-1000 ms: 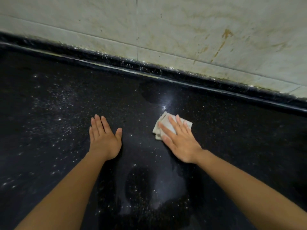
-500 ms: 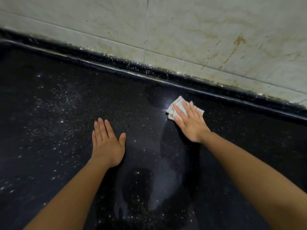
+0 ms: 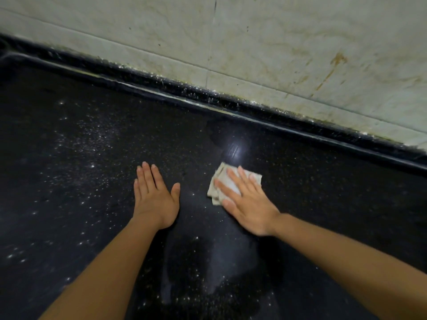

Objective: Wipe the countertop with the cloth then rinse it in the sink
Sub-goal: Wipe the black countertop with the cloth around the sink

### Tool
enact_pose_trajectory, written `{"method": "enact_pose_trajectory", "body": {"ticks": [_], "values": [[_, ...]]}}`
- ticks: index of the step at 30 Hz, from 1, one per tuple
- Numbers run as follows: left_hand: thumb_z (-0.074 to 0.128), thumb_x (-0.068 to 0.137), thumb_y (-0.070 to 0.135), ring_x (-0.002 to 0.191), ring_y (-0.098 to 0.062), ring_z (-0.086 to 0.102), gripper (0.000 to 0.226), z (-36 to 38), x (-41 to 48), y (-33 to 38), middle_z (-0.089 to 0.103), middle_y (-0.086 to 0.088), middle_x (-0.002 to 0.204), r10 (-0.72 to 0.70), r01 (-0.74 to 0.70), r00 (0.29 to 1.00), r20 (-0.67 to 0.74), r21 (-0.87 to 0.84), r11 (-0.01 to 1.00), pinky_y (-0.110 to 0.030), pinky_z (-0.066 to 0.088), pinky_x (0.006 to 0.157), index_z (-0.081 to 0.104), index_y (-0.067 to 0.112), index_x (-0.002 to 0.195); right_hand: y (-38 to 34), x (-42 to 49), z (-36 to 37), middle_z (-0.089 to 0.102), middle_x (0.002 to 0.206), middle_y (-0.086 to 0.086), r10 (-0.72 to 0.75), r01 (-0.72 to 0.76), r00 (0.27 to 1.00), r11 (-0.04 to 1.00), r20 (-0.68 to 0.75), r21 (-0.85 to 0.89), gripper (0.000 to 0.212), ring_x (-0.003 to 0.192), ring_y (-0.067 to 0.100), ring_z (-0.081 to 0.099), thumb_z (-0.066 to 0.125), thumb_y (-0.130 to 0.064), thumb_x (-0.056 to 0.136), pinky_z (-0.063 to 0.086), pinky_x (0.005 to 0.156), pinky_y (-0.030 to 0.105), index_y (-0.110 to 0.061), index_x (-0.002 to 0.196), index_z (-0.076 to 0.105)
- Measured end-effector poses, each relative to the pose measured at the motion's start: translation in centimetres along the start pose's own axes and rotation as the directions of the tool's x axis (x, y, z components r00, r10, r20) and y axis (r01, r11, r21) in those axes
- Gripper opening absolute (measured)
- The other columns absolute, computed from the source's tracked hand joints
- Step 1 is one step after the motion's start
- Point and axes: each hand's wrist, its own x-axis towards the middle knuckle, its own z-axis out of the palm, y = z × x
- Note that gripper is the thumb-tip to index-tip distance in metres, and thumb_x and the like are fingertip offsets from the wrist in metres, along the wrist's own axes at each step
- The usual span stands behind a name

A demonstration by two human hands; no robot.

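A folded off-white cloth lies flat on the black speckled countertop. My right hand presses down on the cloth with straight, spread fingers and covers most of it. To its left, my left hand rests flat on the bare counter, fingers straight and together, thumb out. The two hands are about a hand's width apart. White specks are scattered over the counter, thickest at the left. No sink shows in the frame.
A raised black edge strip runs along the back of the counter, under a stained pale tiled wall. A bright light reflection and a wet smear sit just behind the cloth. Streaky wiped patches lie between my forearms.
My right hand pushed the cloth away toward the wall, then pulled it back toward me. My left hand stayed flat in place.
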Motion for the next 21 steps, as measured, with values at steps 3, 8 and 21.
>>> {"method": "enact_pose_trajectory", "body": {"ticks": [3, 8, 21], "values": [[0.008, 0.097, 0.05, 0.138, -0.026, -0.033, 0.074, 0.0, 0.0, -0.1, -0.036, -0.015, 0.149, 0.006, -0.006, 1.0, 0.0, -0.006, 1.0, -0.039, -0.016, 0.115, -0.026, 0.002, 0.143, -1.3, -3.3, 1.3, -0.031, 0.154, -0.007, -0.109, 0.113, 0.991, 0.993, 0.079, -0.047, 0.051, 0.137, 0.013, -0.04, 0.004, -0.056, 0.097, -0.025, 0.113, 0.033, -0.051, 0.144, -0.014], [0.008, 0.098, 0.05, 0.138, -0.026, -0.033, 0.074, 0.2, 0.1, -0.2, -0.035, -0.016, 0.149, 0.006, -0.006, 1.0, -0.018, -0.006, 1.0, -0.039, -0.016, 0.114, -0.026, 0.002, 0.142, 1.1, -2.5, -0.1, -0.03, 0.153, -0.015, -0.206, 0.222, 0.968, 0.969, 0.145, -0.107, 0.049, 0.137, 0.008, -0.039, 0.013, -0.057, 0.099, -0.027, 0.111, 0.027, -0.057, 0.144, -0.008], [0.01, 0.098, 0.049, 0.138, -0.025, -0.033, 0.074, 0.4, 0.2, -0.2, -0.035, -0.016, 0.15, 0.007, -0.008, 0.999, -0.038, -0.02, 1.0, -0.037, -0.019, 0.112, -0.025, 0.002, 0.143, 2.5, 13.1, -5.4, -0.021, 0.16, 0.001, 0.381, -0.361, 0.92, 0.914, -0.087, 0.185, 0.055, 0.144, 0.022, -0.028, 0.011, -0.053, 0.101, -0.017, 0.115, 0.04, -0.041, 0.152, -0.004]]}}
